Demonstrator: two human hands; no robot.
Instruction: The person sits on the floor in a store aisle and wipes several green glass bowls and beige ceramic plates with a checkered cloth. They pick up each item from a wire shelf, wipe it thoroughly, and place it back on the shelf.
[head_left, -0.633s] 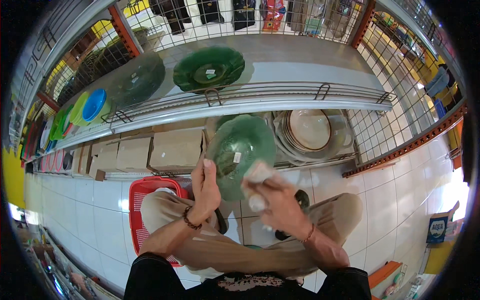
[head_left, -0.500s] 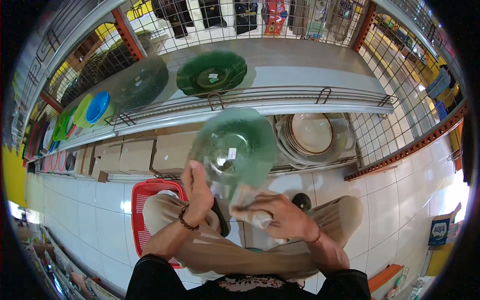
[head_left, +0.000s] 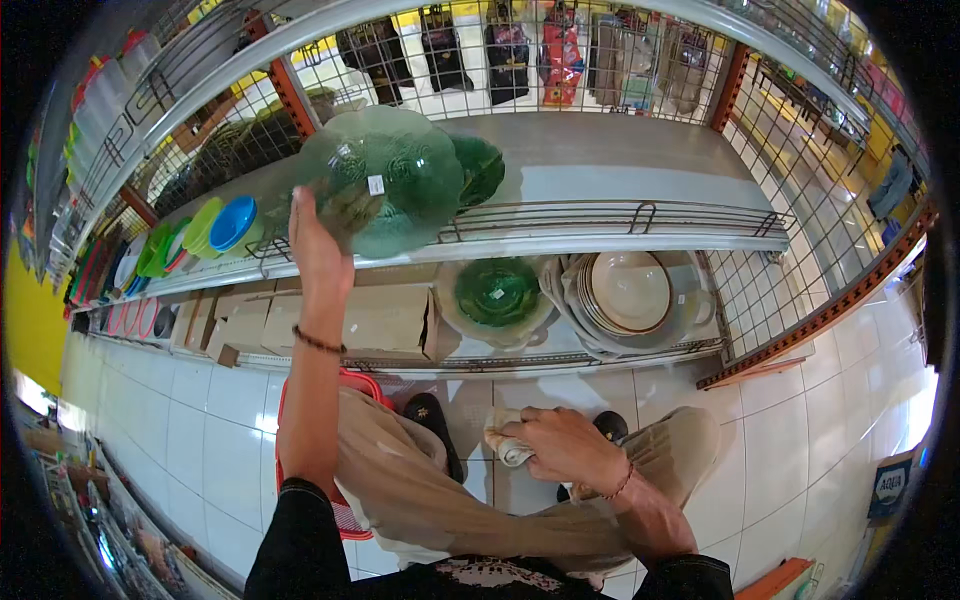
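My left hand (head_left: 322,255) grips the left rim of a large scalloped green glass plate (head_left: 410,190), thumb up at its edge. The plate is raised over the front rail of the upper shelf, tilted so its face with a small white label shows. Behind it, partly covered, a darker green wavy-edged glass dish (head_left: 484,172) rests on that shelf. Lower down, above my knees, my right hand (head_left: 572,446) is closed around a crumpled whitish cloth (head_left: 510,440), away from the plate.
The upper shelf (head_left: 640,150) has a wire front rail (head_left: 600,215); plastic bowls (head_left: 232,222) stand at its left. Below are cardboard boxes (head_left: 350,322), a green glass bowl (head_left: 497,291) and stacked cream plates (head_left: 628,290). A red basket (head_left: 352,522) sits by my left leg.
My left hand has lifted the glass plate up and left, from before the lower shelf to the upper one. My right hand with the cloth has dropped away from the plate, uncovering the green bowl below.
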